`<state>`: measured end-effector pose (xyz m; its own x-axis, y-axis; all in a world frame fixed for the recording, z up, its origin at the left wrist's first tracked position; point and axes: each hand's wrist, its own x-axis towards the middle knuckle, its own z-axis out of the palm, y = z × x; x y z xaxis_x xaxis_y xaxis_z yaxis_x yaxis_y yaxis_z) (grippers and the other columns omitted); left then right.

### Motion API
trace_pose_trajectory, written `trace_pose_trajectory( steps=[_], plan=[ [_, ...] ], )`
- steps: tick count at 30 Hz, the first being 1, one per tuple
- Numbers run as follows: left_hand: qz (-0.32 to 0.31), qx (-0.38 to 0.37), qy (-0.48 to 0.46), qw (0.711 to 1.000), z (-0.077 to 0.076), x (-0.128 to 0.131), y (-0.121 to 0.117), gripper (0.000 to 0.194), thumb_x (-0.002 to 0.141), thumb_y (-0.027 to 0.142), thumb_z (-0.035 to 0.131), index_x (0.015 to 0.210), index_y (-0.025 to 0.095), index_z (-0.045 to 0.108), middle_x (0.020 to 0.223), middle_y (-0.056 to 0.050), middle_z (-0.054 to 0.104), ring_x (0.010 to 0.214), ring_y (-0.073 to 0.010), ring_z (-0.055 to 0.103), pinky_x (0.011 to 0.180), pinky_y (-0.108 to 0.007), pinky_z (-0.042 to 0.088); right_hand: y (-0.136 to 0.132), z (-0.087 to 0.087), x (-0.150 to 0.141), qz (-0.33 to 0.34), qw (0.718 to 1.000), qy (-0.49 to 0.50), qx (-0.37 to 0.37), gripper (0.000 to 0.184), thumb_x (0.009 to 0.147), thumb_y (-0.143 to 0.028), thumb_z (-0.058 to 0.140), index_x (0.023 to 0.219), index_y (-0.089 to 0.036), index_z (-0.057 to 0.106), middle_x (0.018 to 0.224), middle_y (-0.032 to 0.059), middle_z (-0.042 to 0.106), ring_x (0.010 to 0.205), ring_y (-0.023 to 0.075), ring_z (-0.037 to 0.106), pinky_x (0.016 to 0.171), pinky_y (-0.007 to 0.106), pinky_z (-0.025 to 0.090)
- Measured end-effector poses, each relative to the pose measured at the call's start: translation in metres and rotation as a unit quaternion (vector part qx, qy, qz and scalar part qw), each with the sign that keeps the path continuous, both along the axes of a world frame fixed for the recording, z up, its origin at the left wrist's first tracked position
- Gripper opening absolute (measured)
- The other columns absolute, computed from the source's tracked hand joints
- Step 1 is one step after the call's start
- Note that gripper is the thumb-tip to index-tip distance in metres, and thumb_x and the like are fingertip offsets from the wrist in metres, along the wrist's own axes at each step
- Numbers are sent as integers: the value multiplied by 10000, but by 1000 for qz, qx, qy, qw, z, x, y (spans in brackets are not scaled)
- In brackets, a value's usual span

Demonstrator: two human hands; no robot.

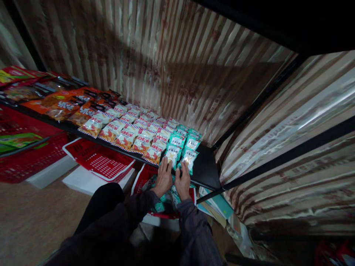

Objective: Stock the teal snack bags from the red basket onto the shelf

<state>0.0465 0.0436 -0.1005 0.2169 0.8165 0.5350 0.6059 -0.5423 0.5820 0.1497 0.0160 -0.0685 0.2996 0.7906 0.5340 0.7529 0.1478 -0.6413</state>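
My left hand and my right hand reach side by side to the front edge of a black shelf. Their fingertips rest on the nearest teal snack packets, fingers stretched forward and slightly apart. Rows of teal packets fill the shelf's right part, with red-and-white packets to their left. Beneath my hands a red basket holds more teal packets. I cannot tell whether either hand grips a packet.
Orange and red snack bags line the shelf further left. A second red basket lies on white boards on the floor. Striped foil sheeting backs the shelf. Books or folders lie under the shelf's right corner.
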Motion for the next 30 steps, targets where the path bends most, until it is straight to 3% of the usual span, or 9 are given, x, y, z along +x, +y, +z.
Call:
trace_pose_trajectory(
  steps=[7,15,23,30],
  plan=[
    [-7,11,-14,1000,-10,-3,10,479,982,243,303,1432,84,346,1561,-235,230,1478,-306,101,1145,-564,279,12,-6,-17,21,999,-5,-23,519,949,-410,350,1278,-78,576,1386,205,534,1306,260,491,1095,459,388],
    [-20,4,-18,1000,-6,-7,23,498,962,203,314,1447,88,329,1562,-230,230,1476,-305,135,1146,-570,279,29,-6,-18,25,999,1,-32,527,946,-394,338,1335,-86,514,1384,186,539,1292,244,504,1090,441,398],
    [-16,20,1,1000,7,-8,25,495,928,165,384,1417,85,376,1553,-233,250,1468,-315,177,1144,-563,289,41,-7,-12,11,999,-12,-28,569,955,-427,300,1371,-77,468,1434,201,476,1360,256,418,1113,473,351],
    [-31,16,7,999,6,-12,21,526,905,134,401,1425,69,360,1562,-238,217,1478,-317,129,1150,-568,286,44,-4,-15,4,999,-15,-48,575,941,-388,329,1425,-84,398,1513,198,363,1421,271,316,1127,497,319]
  ],
)
